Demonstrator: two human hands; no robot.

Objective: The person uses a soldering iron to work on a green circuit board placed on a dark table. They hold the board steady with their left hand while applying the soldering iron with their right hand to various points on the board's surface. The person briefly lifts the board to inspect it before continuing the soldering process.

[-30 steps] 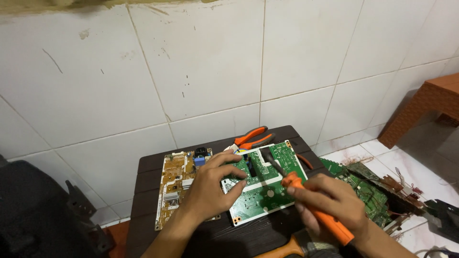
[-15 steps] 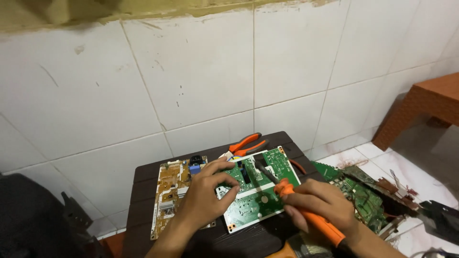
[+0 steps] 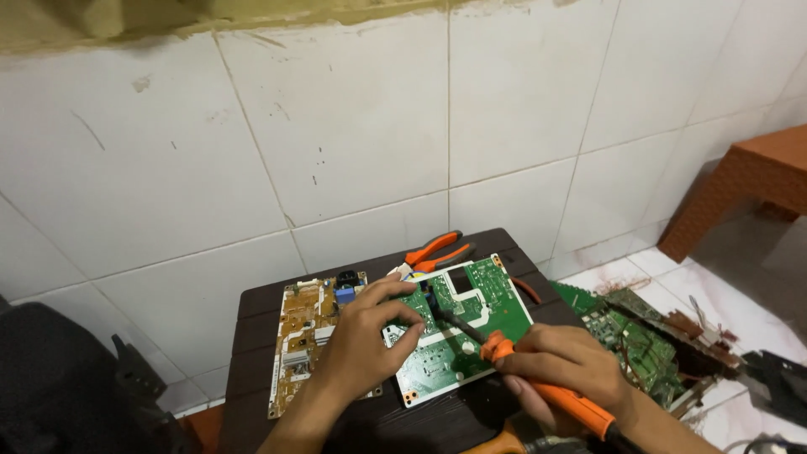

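The right hand is closed around the orange handle of a soldering iron, fingers wrapped in a pen-like grip. The iron's long axis runs diagonally: the handle lies near and to the right, and the dark shaft points far and left, its tip coming down on the upper middle of the green circuit board. The left hand rests on the left part of that board, fingers bent and pressed on it, the index finger reaching toward the iron's tip; it clasps nothing that can be made out.

The green board lies flat on a dark brown stool, its long side running from near left to far right. Just left of it lies a tan circuit board, partly under the left hand. Orange-handled pliers lie at the far edge of the stool, handles pointing right. To the right, on the tiled floor, sits a pile of green boards.
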